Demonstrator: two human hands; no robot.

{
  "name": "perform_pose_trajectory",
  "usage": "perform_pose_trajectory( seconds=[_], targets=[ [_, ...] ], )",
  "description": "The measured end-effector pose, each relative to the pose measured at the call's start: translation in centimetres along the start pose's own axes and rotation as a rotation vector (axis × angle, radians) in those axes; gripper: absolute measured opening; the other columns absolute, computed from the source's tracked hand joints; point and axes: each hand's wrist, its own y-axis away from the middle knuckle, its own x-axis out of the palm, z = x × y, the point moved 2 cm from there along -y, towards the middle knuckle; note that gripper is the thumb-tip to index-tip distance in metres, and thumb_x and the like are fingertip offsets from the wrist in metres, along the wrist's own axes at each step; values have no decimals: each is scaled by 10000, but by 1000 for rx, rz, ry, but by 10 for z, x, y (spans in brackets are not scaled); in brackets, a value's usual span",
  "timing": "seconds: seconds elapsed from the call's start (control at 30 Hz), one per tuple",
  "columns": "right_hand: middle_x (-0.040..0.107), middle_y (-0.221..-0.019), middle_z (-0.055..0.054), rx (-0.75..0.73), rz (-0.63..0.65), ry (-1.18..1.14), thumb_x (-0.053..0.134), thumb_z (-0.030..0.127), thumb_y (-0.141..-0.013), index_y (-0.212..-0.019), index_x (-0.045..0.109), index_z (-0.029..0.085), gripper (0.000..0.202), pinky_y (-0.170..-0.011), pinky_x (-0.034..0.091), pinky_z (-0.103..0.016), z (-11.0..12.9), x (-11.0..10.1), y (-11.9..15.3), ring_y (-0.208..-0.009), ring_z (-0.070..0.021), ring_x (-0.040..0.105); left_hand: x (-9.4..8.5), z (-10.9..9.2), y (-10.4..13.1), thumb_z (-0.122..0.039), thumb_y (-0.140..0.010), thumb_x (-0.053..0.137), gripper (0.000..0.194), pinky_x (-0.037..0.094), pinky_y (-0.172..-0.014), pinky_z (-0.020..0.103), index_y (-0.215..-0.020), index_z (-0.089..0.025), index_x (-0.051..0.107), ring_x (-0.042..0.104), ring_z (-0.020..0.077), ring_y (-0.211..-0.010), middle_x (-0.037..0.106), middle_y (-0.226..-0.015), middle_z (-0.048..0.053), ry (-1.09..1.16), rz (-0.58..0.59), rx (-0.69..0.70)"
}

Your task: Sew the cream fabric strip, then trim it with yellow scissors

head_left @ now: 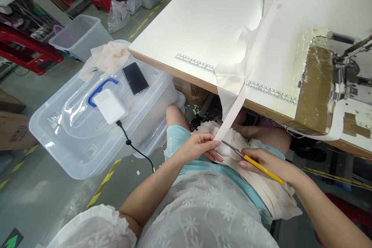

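Observation:
A long strip of pale cream fabric (232, 112) runs across the white table and over its front edge down to my lap. Its lower end is pinched between the thumb and fingers of my left hand (205, 145). In my right hand (260, 159) is a pair of yellow-handled scissors (263, 168), with the metal tips close to the fabric beside my left fingers. Whether the blades touch the cloth I cannot tell. More cream fabric (264, 192) lies bunched on my lap, under and beside my right hand.
A sewing machine (345, 69) stands at the right of the white table (180, 19), which has printed rulers near its front edge. On a lidded plastic box (66, 151) at left lie a phone (135, 78), a white cabled device (109, 105) and cloth scraps (107, 57). Red stools (26, 46) stand beyond.

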Motion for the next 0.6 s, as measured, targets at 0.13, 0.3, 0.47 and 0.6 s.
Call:
perform_pose_trajectory(
  seconds=[0.13, 0.3, 0.47, 0.6],
  targets=[
    [383, -602, 55, 14, -84, 165, 522, 621, -881, -658, 374, 235, 470, -513, 263, -265, 4, -3, -1, -544, -129, 364, -2, 0, -2, -574, -680, 792, 514, 547, -549, 242, -835, -114, 623, 712, 189, -572, 710, -597, 66, -15, 1, -21],
    [487, -599, 11, 48, -226, 479, 415, 648, -905, -655, 357, 244, 478, -524, 249, -286, 9, -3, 2, -548, -170, 448, -5, 0, -3, -557, -699, 785, 488, 558, -574, 251, -835, -113, 636, 715, 190, -580, 710, -594, 65, -28, 20, -11],
    [478, -561, 7, 79, -272, 511, 368, 677, -892, -635, 316, 251, 500, -512, 229, -289, 12, -1, 1, -516, -171, 446, -6, -2, -2, -557, -698, 786, 483, 562, -583, 258, -825, -113, 643, 720, 199, -597, 714, -604, 69, -46, 31, -9],
    [435, -531, 18, 80, -296, 497, 355, 692, -885, -614, 300, 250, 521, -510, 227, -291, 8, 0, 1, -488, -155, 392, -5, -1, -3, -561, -702, 780, 474, 552, -564, 239, -783, -120, 626, 716, 189, -584, 709, -588, 63, -50, 46, -14]
  ],
)
